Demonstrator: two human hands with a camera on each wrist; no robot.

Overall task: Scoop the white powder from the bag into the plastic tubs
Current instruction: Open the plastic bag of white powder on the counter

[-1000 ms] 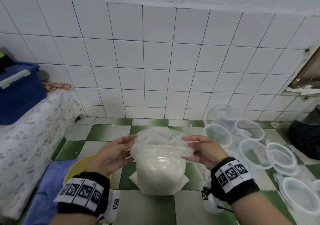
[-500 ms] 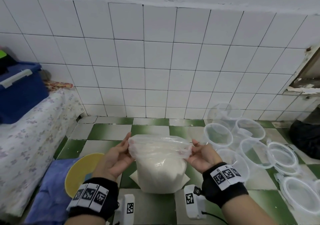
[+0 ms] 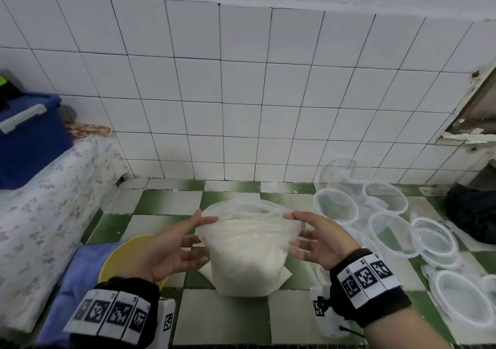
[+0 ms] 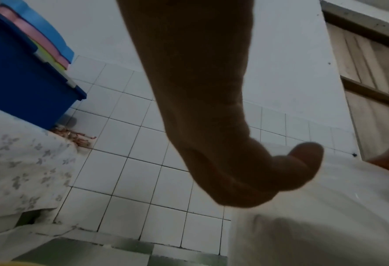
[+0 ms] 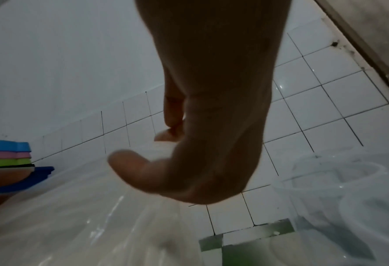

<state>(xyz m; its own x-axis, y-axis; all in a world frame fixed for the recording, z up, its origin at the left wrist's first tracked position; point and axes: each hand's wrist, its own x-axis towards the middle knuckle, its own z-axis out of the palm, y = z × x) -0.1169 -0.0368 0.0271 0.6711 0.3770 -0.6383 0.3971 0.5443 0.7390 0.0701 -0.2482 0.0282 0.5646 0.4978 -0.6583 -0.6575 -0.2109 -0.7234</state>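
While the white tiled wall (image 3: pixel 241 93) fills most of the head view, the green and white floor (image 3: pixel 171 203) lies below it. On the far left a bed with a flowered cloth (image 3: pixel 40 203) is cut off by the edge, and a blue box (image 3: pixel 29 144) sits on it, only partly seen. A dark bag (image 3: pixel 472 214) at the right edge is cut off too.

In the middle of the floor stands the clear bag (image 3: pixel 247 257), full of white powder (image 3: pixel 249 238), with its mouth open at the top. To its right sit the plastic tubs (image 3: pixel 391 233), see-through and hard to count, because some overlap and some run off the picture. A yellow bowl (image 3: pixel 118 254) lies to the left on a blue cloth (image 3: pixel 67 295), half hidden behind the left hand (image 3: pixel 171 249).

That hand has straight, spread fingers (image 3: pixel 196 241) with the thumb tip touching the bag's rim. The right hand (image 3: pixel 319 241) is the same on the other side, fingers straight and loose, fingertips at the rim. Both wrist views are dark and blurry, so whether any finger pinches the plastic is hard to tell.
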